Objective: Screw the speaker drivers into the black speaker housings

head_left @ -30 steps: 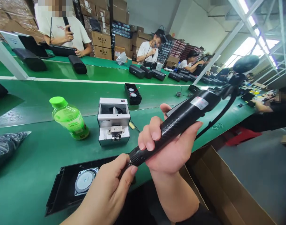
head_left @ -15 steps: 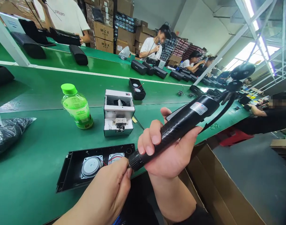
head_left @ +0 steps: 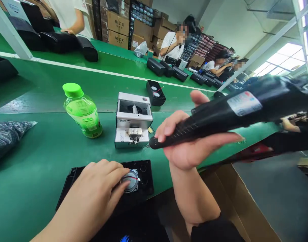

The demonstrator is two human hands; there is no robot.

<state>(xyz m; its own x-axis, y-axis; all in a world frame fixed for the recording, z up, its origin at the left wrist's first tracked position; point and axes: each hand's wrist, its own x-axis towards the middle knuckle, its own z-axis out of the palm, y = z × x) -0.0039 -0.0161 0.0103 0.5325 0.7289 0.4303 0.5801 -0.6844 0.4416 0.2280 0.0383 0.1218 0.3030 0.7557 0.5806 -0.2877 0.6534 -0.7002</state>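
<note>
My right hand [head_left: 186, 148] is wrapped round a black electric screwdriver [head_left: 209, 116], its narrow end pointing left near the lower right of a white screw feeder [head_left: 132, 121]. Whether the bit touches the feeder I cannot tell. My left hand [head_left: 98, 188] lies palm down over a black speaker panel [head_left: 143, 171], thumb and fingers apart. Its fingertips are at a round speaker [head_left: 131, 183] with a red wire on it; touching or just above, I cannot tell. The hand hides the panel's left speaker.
A green-capped bottle [head_left: 81, 111] stands left of the feeder. Behind the feeder sits a small black speaker box [head_left: 156, 93]. A dark plastic bag [head_left: 8, 137] lies far left, and an open cardboard box [head_left: 232, 201] stands lower right. Co-workers and black speaker housings [head_left: 156, 66] line the far bench.
My left hand has left the screwdriver's tip and come down over the speaker panel. My right hand has raised the screwdriver forward, bringing its narrow end to the feeder.
</note>
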